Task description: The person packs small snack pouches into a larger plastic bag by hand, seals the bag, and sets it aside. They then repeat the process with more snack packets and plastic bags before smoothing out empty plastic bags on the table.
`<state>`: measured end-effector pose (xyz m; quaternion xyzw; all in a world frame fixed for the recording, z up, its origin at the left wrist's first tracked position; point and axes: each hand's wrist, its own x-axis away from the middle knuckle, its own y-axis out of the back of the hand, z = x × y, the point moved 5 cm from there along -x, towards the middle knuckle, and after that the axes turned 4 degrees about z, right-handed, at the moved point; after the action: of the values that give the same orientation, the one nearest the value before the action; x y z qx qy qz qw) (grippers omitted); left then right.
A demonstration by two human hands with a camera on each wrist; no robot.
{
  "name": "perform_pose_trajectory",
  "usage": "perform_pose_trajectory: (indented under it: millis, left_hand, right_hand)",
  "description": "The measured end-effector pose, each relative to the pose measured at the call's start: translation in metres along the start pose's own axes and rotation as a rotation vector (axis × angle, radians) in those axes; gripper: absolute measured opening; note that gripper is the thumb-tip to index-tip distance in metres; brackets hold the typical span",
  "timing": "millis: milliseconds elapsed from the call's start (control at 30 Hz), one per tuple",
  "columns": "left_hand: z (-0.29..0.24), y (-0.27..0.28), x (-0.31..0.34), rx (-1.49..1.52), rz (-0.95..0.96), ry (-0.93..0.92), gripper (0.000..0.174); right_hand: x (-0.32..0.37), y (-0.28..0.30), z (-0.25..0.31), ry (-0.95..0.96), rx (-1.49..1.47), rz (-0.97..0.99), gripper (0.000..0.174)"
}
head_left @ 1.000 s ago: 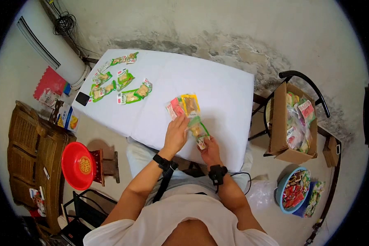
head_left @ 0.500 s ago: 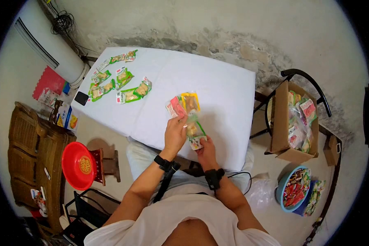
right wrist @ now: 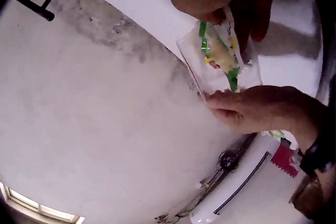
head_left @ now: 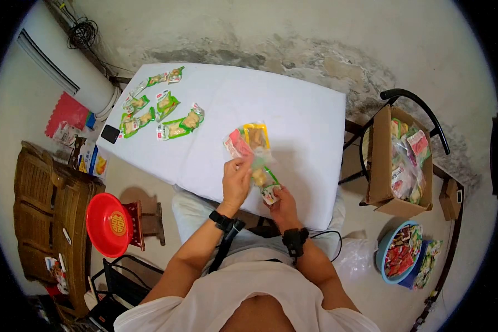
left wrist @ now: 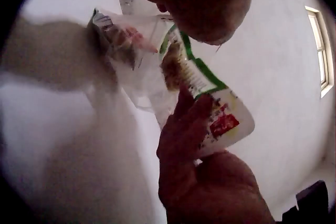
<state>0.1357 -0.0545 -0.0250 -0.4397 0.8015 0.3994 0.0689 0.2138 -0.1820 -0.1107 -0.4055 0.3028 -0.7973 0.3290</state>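
Note:
In the head view my right hand pinches the lower end of a green-edged food packet, with pale pieces showing through its window. My left hand, just to its left, pinches the edge of a clear plastic bag; the right wrist view has its thumb and finger at the bag's corner. The green-edged packet's upper part overlaps the bag. Beyond the fingers lie a pink packet and a yellow-edged packet, close together on the white-covered table.
Several green-edged packets lie at the table's left, near a black phone. Right of the table, a cardboard box of packets sits on a chair. A blue basin of packets stands on the floor, a red basin at left.
My right hand and the green-edged packet shifted left and up, then slightly back right. The left hand stayed by the bag's edge, its fingers rising a little.

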Motion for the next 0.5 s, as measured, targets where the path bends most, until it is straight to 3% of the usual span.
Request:
perform_pose_trajectory:
  millis: [233,300,500]
  left_hand:
    - [0.002,0.006,0.000,-0.063,-0.046,-0.030,0.035]
    - [-0.001,0.008,-0.003,-0.080,0.018,-0.028,0.033]
    - [-0.004,0.002,0.005,-0.051,-0.013,-0.070,0.037]
  right_hand:
    - [-0.019,0.008,-0.016,0.000,0.151,0.167,0.017]
    - [-0.008,0.007,-0.004,-0.007,-0.017,-0.026,0.015]
    - [-0.017,-0.002,-0.001,0.030,0.025,-0.022,0.021]
